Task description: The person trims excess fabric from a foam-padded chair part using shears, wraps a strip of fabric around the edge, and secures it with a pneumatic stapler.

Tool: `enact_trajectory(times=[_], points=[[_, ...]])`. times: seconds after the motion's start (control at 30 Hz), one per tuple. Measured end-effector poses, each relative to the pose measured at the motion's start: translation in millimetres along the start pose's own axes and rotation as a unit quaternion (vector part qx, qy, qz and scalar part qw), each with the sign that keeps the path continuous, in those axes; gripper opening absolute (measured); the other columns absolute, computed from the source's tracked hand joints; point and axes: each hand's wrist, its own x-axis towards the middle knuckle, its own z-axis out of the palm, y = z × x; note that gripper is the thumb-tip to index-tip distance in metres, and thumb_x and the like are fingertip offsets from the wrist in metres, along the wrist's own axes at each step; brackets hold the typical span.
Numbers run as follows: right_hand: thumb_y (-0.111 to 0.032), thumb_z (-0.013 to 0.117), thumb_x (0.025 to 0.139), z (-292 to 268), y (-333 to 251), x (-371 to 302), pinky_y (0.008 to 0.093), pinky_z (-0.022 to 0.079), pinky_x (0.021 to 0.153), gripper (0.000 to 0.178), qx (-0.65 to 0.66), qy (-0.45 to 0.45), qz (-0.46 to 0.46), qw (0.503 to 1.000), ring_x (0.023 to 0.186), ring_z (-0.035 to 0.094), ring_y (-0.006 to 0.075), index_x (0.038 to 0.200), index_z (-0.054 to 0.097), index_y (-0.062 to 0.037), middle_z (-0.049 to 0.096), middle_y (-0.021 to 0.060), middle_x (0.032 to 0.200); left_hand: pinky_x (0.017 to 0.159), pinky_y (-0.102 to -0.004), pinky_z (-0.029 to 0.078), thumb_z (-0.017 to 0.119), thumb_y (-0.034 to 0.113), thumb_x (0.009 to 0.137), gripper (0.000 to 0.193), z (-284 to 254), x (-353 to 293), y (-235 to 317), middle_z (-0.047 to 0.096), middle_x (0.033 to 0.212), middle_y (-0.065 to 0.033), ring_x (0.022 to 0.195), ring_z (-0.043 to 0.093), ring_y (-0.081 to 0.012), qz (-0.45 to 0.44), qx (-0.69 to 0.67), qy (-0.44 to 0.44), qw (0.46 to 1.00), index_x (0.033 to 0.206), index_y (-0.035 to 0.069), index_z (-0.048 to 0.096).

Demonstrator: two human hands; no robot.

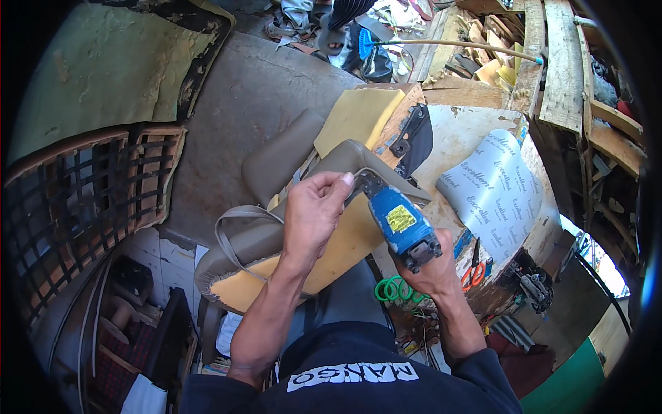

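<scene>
My right hand [436, 269] is wrapped round the handle of a blue staple gun [400, 221] with a yellow label on its top. The tool's dark nose rests against the far edge of a padded seat piece, with grey-brown covering [258, 240] and yellow foam [345, 239]. My left hand [314, 217] is closed in a pinch beside the nose, on a thin grey strip [363, 171] at that edge. A loop of grey strip [222, 231] hangs over the piece's left end. What lies right under the nose is hidden.
Behind stand another grey-brown padded piece [283, 155] and a foam-topped wooden block [355, 117]. On the worn bench at right lie a silver printed sheet [496, 186] and orange-handled scissors [474, 276]. A webbed frame [89, 183] stands left; scrap wood [483, 52] is piled at back right.
</scene>
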Motion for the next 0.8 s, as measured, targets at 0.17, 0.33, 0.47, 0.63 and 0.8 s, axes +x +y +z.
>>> enact_trajectory(times=[0.17,0.33,0.47,0.63,0.8], points=[[-0.007,0.078,0.077,3.5,6.6,-2.8,0.0368,0.053,0.058,0.012,-0.004,0.001,-0.004,1.000,0.058,0.069,0.0290,0.077,0.067,-0.0017,0.068,0.0129,0.067,0.041,-0.0187,0.026,0.070,0.025,0.101,0.026,5.5,3.0,-11.4,0.053,0.064,0.0054,0.047,0.037,0.0008,-0.019,-0.004,0.008,1.000,0.102,-0.002,0.072],[-0.006,0.077,0.077,-3.0,12.1,-2.2,0.0368,0.053,0.058,0.010,0.000,-0.015,0.007,1.000,0.058,0.069,0.0287,0.078,0.068,-0.0023,0.068,0.0126,0.067,0.042,-0.0185,0.031,0.068,0.024,0.102,0.027,6.1,-2.3,-13.6,0.055,0.064,0.0032,0.048,0.042,-0.0007,-0.049,-0.056,-0.028,0.997,0.104,-0.002,0.071],[-0.004,0.076,0.076,-6.8,11.4,2.5,0.0365,0.054,0.060,0.010,-0.004,-0.040,-0.019,0.999,0.061,0.071,0.0293,0.083,0.069,-0.0013,0.070,0.0137,0.072,0.042,-0.0217,0.036,0.068,0.021,0.102,0.024,24.1,-12.5,-33.3,0.061,0.063,-0.0007,0.049,0.051,-0.0041,0.082,0.083,0.111,0.987,0.110,-0.002,0.065],[-0.007,0.081,0.076,-3.7,14.9,4.5,0.0413,0.060,0.069,0.050,-0.009,-0.072,-0.028,0.997,0.084,0.075,0.0398,0.123,0.063,-0.0020,0.074,0.0206,0.085,0.042,-0.0239,0.037,0.067,0.016,0.103,0.019,28.0,-5.6,-33.4,0.062,0.061,-0.0008,0.049,0.051,-0.0040,0.121,0.078,0.157,0.977,0.102,0.001,0.056],[-0.005,0.080,0.076,-2.2,12.3,10.1,0.0413,0.060,0.068,0.049,0.001,-0.076,-0.008,0.997,0.084,0.075,0.0401,0.122,0.064,-0.0020,0.073,0.0205,0.084,0.040,-0.0285,0.041,0.066,0.019,0.102,0.020,30.4,-4.9,-38.8,0.065,0.058,-0.0039,0.044,0.056,-0.0093,0.148,0.092,0.173,0.969,0.099,0.003,0.056]])
